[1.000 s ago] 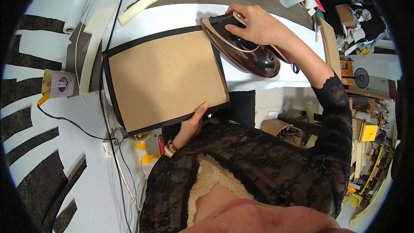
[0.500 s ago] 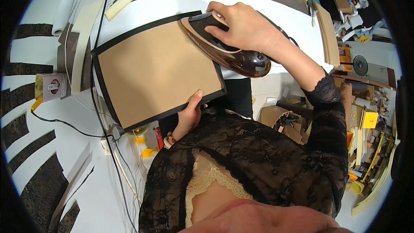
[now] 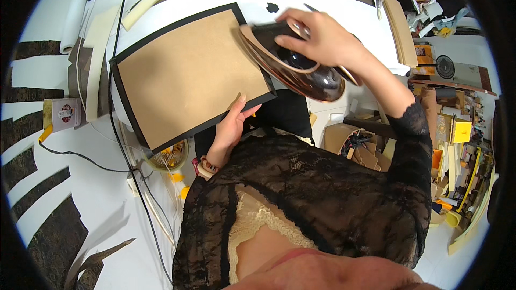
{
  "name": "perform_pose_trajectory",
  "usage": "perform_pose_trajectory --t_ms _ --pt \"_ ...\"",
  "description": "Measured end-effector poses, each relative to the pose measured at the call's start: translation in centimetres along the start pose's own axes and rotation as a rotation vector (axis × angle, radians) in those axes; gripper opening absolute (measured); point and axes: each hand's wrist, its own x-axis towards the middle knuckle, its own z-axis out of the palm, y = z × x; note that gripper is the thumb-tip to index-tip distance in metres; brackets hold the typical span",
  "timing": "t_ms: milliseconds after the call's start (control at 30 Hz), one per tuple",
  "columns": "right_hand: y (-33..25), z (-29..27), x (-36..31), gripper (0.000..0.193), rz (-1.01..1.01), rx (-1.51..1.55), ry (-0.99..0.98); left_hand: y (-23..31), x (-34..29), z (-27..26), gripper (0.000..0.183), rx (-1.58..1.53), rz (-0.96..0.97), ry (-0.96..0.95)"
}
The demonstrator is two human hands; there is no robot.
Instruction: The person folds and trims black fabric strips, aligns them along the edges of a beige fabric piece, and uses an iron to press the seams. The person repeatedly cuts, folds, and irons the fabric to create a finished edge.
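Observation:
A rectangular tan board (image 3: pixel 183 75) with black fabric folded over its edges lies tilted at the front of the white table. My left hand (image 3: pixel 231 126) grips its near edge, thumb on top and fingers underneath. My right hand (image 3: pixel 325 37) is wrapped around the handle of a dark brown, glossy clothes iron (image 3: pixel 322 83). The iron is over the board's right border, its pointed part toward me and its sole turned partly to the left. Whether the sole touches the border, I cannot tell.
A small black scrap (image 3: pixel 272 7) lies beyond the iron. A cream roll (image 3: pixel 148 5) and a black cable (image 3: pixel 114 75) are left of the board. Patterned dark fabric strips (image 3: pixel 54 231) hang or lie at far left. A glass bowl (image 3: pixel 169 158) stands below the board's left corner.
The iron has shifted slightly right and tipped, showing more of its sole. The board has moved a little up and left with my left hand. A black scrap now shows beyond the iron.

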Motion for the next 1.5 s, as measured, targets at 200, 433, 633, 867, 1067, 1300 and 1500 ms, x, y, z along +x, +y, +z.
perform_pose_trajectory --t_ms 200,433,633,867,1067,1300,1500 --pt "-1.1 0.4 -3.4 0.037 0.074 -0.006 -0.076 -0.6 1.1 0.1 0.041 -0.103 -0.03 -0.093" --pt "-4.2 2.1 -1.7 0.031 0.041 -0.089 -0.008 -0.9 1.1 -0.1 0.043 -0.139 -0.04 -0.103" --pt "-4.9 2.6 -0.9 0.031 0.023 -0.122 0.037 -0.3 1.3 0.6 0.05 -0.221 -0.043 -0.044" --pt "-2.5 1.1 1.5 0.033 -0.062 -0.024 0.019 -0.3 1.8 -0.1 0.043 -0.111 0.005 -0.018" --pt "-2.2 0.2 -2.7 0.031 -0.052 -0.062 -0.081 0.3 1.5 0.7 0.044 -0.104 0.033 0.009" --pt "-5.4 2.0 -2.3 0.032 -0.036 -0.13 -0.067 0.4 1.2 1.5 0.046 -0.159 0.026 0.038" --pt "-3.3 0.8 -0.1 0.042 -0.082 0.054 -0.041 1.4 1.0 0.8 0.053 -0.024 -0.007 0.016"
